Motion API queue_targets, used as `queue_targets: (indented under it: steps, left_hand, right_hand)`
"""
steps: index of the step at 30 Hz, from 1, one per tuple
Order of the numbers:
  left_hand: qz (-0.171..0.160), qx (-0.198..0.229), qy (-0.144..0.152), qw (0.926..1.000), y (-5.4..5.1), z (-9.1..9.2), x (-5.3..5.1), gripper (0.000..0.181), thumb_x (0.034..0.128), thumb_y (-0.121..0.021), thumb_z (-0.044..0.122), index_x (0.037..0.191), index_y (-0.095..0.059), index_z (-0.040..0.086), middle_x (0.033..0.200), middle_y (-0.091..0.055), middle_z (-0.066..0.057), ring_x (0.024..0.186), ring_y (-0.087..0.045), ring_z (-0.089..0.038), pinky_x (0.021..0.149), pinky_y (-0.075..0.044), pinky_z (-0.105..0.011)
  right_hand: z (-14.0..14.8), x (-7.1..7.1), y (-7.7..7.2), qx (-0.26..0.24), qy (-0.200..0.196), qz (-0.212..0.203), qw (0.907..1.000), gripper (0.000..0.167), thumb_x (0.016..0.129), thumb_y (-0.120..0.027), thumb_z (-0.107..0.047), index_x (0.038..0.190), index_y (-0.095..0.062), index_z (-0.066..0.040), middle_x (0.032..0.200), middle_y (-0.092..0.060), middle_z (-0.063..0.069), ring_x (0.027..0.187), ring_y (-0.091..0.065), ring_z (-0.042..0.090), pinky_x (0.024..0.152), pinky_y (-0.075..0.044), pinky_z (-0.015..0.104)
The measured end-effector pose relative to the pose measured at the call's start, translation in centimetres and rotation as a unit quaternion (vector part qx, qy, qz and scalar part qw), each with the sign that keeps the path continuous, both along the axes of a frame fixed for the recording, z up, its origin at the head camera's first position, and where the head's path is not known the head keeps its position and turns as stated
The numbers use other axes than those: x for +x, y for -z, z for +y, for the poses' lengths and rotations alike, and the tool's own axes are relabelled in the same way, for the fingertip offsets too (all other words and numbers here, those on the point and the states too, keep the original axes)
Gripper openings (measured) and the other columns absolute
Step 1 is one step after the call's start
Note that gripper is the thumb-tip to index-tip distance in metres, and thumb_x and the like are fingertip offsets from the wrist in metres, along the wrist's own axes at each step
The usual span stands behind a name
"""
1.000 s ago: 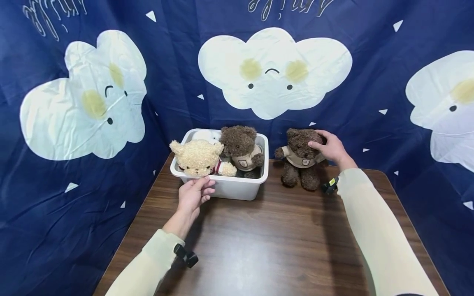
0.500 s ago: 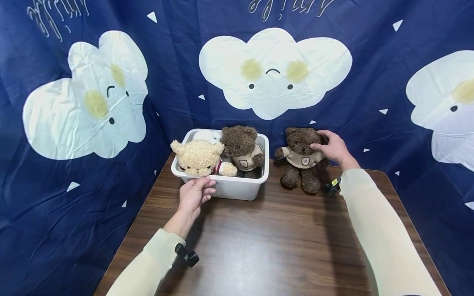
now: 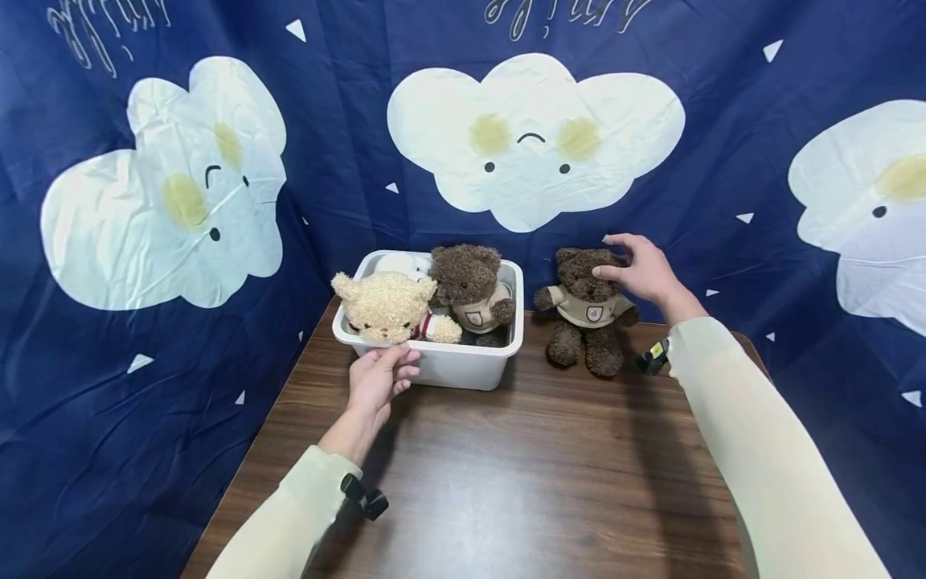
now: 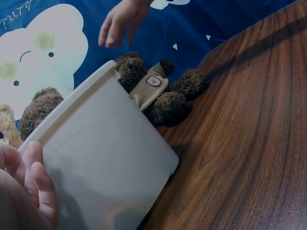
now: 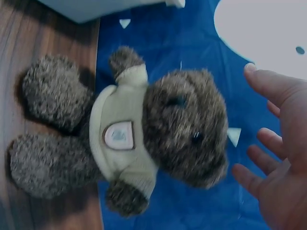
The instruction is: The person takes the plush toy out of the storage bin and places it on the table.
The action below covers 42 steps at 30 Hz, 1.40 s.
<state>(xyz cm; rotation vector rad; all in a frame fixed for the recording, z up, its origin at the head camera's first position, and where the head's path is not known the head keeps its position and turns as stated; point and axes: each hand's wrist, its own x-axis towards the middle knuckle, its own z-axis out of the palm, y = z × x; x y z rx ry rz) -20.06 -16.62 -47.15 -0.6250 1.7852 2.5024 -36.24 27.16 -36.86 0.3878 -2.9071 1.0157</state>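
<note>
A white plastic bin (image 3: 463,370) stands on the table holding a cream teddy bear (image 3: 387,305), a brown teddy bear (image 3: 466,281) in a beige shirt, and a partly hidden white plush toy (image 3: 398,264). My left hand (image 3: 378,378) grips the bin's front rim, just below the cream bear's chin. To the bin's right, another brown teddy bear (image 3: 589,310) in a beige sweater sits upright on the table. Beside and above its head is my right hand (image 3: 644,269). In the right wrist view the right hand's spread fingers (image 5: 264,141) are apart from the bear.
The wooden table (image 3: 499,474) runs back to a blue curtain (image 3: 347,129) printed with white clouds. That curtain hangs close behind the bin and the seated bear, and down both sides.
My right hand let go of the seated brown bear's head and lifted slightly off it. The bear's head first tipped up and the bear now sits alone. The left hand stayed at the rim.
</note>
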Motion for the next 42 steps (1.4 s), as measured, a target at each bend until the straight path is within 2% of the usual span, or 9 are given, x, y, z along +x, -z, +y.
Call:
queue_targets:
  steps: [4, 10, 16, 21, 27, 34, 42]
  left_hand:
    - [-0.002, 0.001, -0.001, 1.0000, 0.0, -0.1, 0.1, 0.022, 0.0970, -0.068, 0.016, 0.112, -0.057, 0.004, 0.083, -0.079, 0.002, 0.059, -0.069, -0.006, 0.048, -0.049, -0.015]
    - [-0.001, 0.002, -0.008, 1.0000, 0.1, -0.2, 0.2, 0.020, 0.0966, -0.068, 0.016, 0.111, -0.058, 0.006, 0.082, -0.079, 0.002, 0.058, -0.069, -0.006, 0.048, -0.049, -0.016]
    - [0.000, 0.008, -0.015, 0.9999, 0.3, -0.1, 0.2, 0.019, 0.0958, -0.069, 0.016, 0.109, -0.059, 0.006, 0.084, -0.080, 0.000, 0.058, -0.069, -0.006, 0.047, -0.049, -0.016]
    - [-0.002, 0.010, -0.019, 0.9998, 0.3, 0.1, 0.2, 0.020, 0.0957, -0.069, 0.016, 0.110, -0.060, 0.006, 0.082, -0.079, 0.001, 0.058, -0.069, -0.006, 0.047, -0.049, -0.016]
    - [0.004, 0.008, -0.011, 0.9999, 0.1, 0.3, -0.1, 0.022, 0.0945, -0.070, 0.016, 0.111, -0.061, 0.005, 0.082, -0.079, 0.002, 0.057, -0.068, -0.006, 0.047, -0.049, -0.016]
    - [0.003, 0.005, -0.006, 1.0000, 0.0, 0.3, -0.2, 0.022, 0.0957, -0.068, 0.015, 0.113, -0.060, 0.004, 0.082, -0.079, 0.001, 0.057, -0.068, -0.007, 0.047, -0.049, -0.016]
    - [0.002, 0.005, -0.010, 0.9999, 0.2, 0.0, -0.1, 0.021, 0.0955, -0.069, 0.016, 0.111, -0.060, 0.005, 0.083, -0.079, 0.001, 0.057, -0.068, -0.007, 0.047, -0.049, -0.016]
  right_hand:
    - [-2.3, -0.2, -0.4, -0.006, -0.025, 0.010, 0.9996, 0.071, 0.092, -0.077, -0.037, 0.151, -0.048, -0.010, 0.158, -0.040, 0.021, 0.143, -0.039, 0.046, 0.114, -0.035, 0.063]
    - [-7.0, -0.5, -0.5, -0.044, -0.072, 0.016, 0.9963, 0.074, 0.088, -0.082, -0.038, 0.149, -0.050, -0.011, 0.157, -0.044, 0.017, 0.142, -0.044, 0.041, 0.115, -0.038, 0.058]
    - [-12.3, -0.7, -0.5, -0.089, -0.115, -0.012, 0.9893, 0.072, 0.088, -0.082, -0.035, 0.149, -0.050, -0.016, 0.156, -0.047, 0.009, 0.143, -0.046, 0.036, 0.113, -0.043, 0.055]
    - [-15.7, -1.0, 0.1, -0.086, -0.141, -0.029, 0.9858, 0.075, 0.086, -0.083, -0.038, 0.151, -0.049, -0.018, 0.156, -0.047, 0.007, 0.143, -0.046, 0.035, 0.112, -0.045, 0.053]
    - [-18.0, -1.0, 1.1, -0.075, -0.147, -0.037, 0.9856, 0.082, 0.085, -0.083, -0.041, 0.154, -0.044, -0.020, 0.160, -0.041, 0.007, 0.140, -0.048, 0.033, 0.111, -0.046, 0.050]
    - [-19.5, -0.6, 1.7, -0.039, -0.144, -0.021, 0.9886, 0.080, 0.086, -0.083, -0.042, 0.153, -0.044, -0.019, 0.159, -0.042, 0.010, 0.147, -0.038, 0.031, 0.117, -0.038, 0.052]
    - [-20.8, -0.7, 2.6, 0.007, -0.126, -0.009, 0.9920, 0.083, 0.084, -0.084, -0.046, 0.152, -0.045, -0.019, 0.156, -0.045, 0.012, 0.144, -0.042, 0.032, 0.115, -0.041, 0.051]
